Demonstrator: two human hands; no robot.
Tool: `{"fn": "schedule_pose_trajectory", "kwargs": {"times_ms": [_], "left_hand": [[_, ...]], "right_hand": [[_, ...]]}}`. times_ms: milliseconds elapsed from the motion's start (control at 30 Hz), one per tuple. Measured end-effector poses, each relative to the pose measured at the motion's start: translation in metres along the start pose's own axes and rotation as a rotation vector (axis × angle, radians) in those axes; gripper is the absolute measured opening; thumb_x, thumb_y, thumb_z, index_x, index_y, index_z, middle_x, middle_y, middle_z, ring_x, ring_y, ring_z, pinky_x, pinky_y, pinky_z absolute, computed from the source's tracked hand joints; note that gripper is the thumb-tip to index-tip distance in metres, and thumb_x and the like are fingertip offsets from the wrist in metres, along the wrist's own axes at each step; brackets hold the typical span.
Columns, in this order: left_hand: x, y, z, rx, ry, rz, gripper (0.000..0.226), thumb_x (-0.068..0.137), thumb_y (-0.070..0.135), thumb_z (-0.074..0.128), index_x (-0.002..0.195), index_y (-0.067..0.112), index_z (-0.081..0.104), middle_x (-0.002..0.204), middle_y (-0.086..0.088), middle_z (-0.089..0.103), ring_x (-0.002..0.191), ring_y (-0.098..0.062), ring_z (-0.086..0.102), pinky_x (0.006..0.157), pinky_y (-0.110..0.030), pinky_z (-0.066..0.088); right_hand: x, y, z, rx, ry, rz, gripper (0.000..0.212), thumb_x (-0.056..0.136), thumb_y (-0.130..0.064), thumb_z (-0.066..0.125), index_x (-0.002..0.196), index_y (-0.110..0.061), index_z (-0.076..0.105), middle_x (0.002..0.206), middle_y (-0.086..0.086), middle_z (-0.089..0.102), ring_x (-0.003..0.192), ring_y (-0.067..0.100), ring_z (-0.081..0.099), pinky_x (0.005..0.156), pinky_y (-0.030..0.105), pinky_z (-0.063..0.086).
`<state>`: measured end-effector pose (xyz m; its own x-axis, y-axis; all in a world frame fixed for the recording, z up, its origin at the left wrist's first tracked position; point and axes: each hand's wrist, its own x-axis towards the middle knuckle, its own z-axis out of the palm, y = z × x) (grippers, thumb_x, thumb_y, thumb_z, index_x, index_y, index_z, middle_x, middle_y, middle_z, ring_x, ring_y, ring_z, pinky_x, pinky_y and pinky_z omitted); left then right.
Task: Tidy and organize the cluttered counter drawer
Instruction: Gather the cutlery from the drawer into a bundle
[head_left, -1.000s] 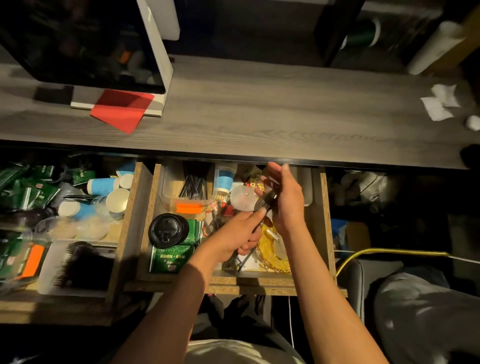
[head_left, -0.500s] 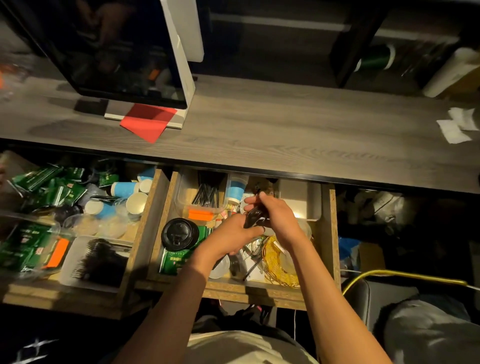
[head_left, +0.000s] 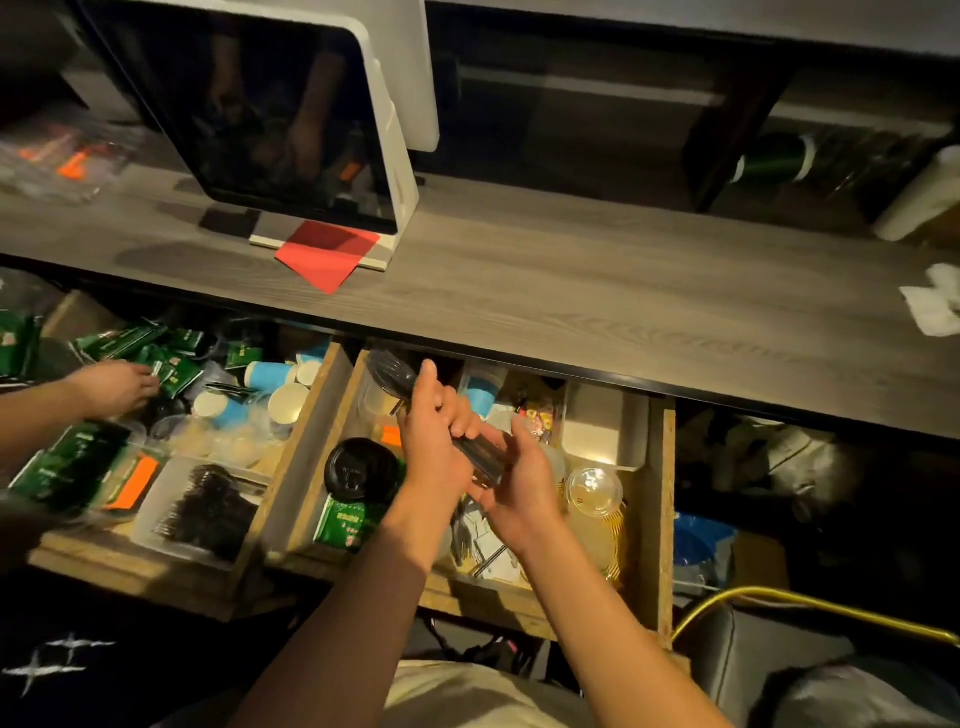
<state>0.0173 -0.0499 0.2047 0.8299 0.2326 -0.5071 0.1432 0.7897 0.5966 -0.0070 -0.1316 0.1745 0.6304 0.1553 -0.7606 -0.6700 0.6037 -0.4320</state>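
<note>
Over the open drawer (head_left: 660, 499), both hands' grip closed on black plastic cutlery (head_left: 480, 454), green packets' (head_left: 348, 522) print seemingly illegible.

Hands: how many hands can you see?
3. The left hand and right hand grip black plastic cutlery above the middle drawer; another person's hand touches green packets in the left drawer.
</note>
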Motion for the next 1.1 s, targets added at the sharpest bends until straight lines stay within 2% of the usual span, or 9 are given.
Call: {"fn": "schedule_pose_trajectory", "kwargs": {"times_ms": [200,300,367,467,567,700,833,967,1100], "left_hand": [[-0.005,-0.019,-0.021,0.035,0.050,-0.037,0.056,0.101,0.029,0.051,0.049,0.016,0.037,0.042,0.002,0.028,0.036,-0.012,0.031,0.040,-0.024,0.034],[0.013,-0.003,-0.045,0.148,0.077,-0.085,0.055,0.102,0.030,0.048,0.050,0.017,0.036,0.040,0.004,0.027,0.032,-0.009,0.025,0.033,-0.020,0.024],[0.029,0.009,-0.066,0.309,0.119,-0.129,0.057,0.101,0.029,0.050,0.046,0.020,0.040,0.040,0.006,0.027,0.030,-0.008,0.023,0.033,-0.019,0.018],[0.050,0.019,-0.100,0.485,0.169,-0.228,0.063,0.099,0.030,0.053,0.037,0.023,0.044,0.039,0.007,0.029,0.029,-0.007,0.025,0.032,-0.017,0.019],[0.070,0.019,-0.132,0.588,0.207,-0.283,0.064,0.101,0.032,0.051,0.039,0.023,0.038,0.038,0.006,0.030,0.030,-0.009,0.027,0.035,-0.017,0.023],[0.089,0.021,-0.154,0.767,0.167,-0.272,0.056,0.100,0.036,0.052,0.050,0.017,0.036,0.042,0.003,0.032,0.037,-0.012,0.029,0.046,-0.026,0.028],[0.105,0.023,-0.160,0.781,0.179,-0.295,0.049,0.095,0.038,0.059,0.082,-0.010,0.062,0.053,-0.022,0.051,0.038,-0.011,0.027,0.046,-0.028,0.025],[0.119,0.020,-0.179,0.701,0.132,-0.294,0.042,0.093,0.032,0.064,0.063,0.017,0.039,0.044,0.004,0.032,0.039,-0.011,0.023,0.041,-0.027,0.019],[0.129,0.018,-0.186,0.708,0.172,-0.332,0.038,0.095,0.027,0.062,0.070,0.014,0.037,0.045,0.004,0.033,0.036,-0.010,0.027,0.036,-0.023,0.024]], "right_hand": [[0.024,0.025,0.005,0.135,0.052,0.018,0.045,0.104,-0.038,0.040,0.113,-0.002,0.064,0.102,0.018,0.067,0.100,0.030,0.065,0.101,0.045,0.048],[0.044,0.034,-0.003,0.000,0.062,-0.017,0.047,0.104,-0.042,0.038,0.112,-0.005,0.066,0.092,0.012,0.069,0.086,0.022,0.066,0.082,0.036,0.053],[0.066,0.039,-0.015,-0.183,0.141,-0.092,0.035,0.103,-0.036,0.044,0.099,-0.010,0.068,0.083,0.006,0.065,0.075,0.018,0.061,0.072,0.032,0.050],[0.105,0.059,-0.040,-0.612,0.315,-0.155,0.020,0.092,-0.027,0.057,0.090,-0.016,0.074,0.093,0.006,0.071,0.095,0.028,0.066,0.089,0.050,0.054],[0.141,0.082,-0.054,-0.919,0.365,-0.165,0.010,0.090,-0.018,0.064,0.093,-0.014,0.073,0.097,0.006,0.072,0.097,0.029,0.067,0.092,0.048,0.053],[0.170,0.098,-0.051,-1.175,0.324,-0.116,0.033,0.086,-0.019,0.074,0.114,-0.005,0.064,0.108,0.003,0.068,0.099,0.022,0.065,0.092,0.036,0.052],[0.203,0.117,-0.051,-1.619,0.384,-0.111,0.060,0.075,-0.054,0.077,0.120,-0.019,0.058,0.118,0.002,0.060,0.109,0.023,0.059,0.094,0.043,0.051],[0.222,0.124,-0.046,-1.930,0.436,-0.086,0.087,0.072,-0.071,0.068,0.134,-0.015,0.045,0.129,0.006,0.052,0.121,0.027,0.049,0.103,0.043,0.042],[0.235,0.130,-0.050,-2.076,0.415,-0.161,0.085,0.078,-0.072,0.059,0.136,-0.012,0.044,0.128,0.008,0.052,0.119,0.028,0.049,0.101,0.043,0.042]]}}
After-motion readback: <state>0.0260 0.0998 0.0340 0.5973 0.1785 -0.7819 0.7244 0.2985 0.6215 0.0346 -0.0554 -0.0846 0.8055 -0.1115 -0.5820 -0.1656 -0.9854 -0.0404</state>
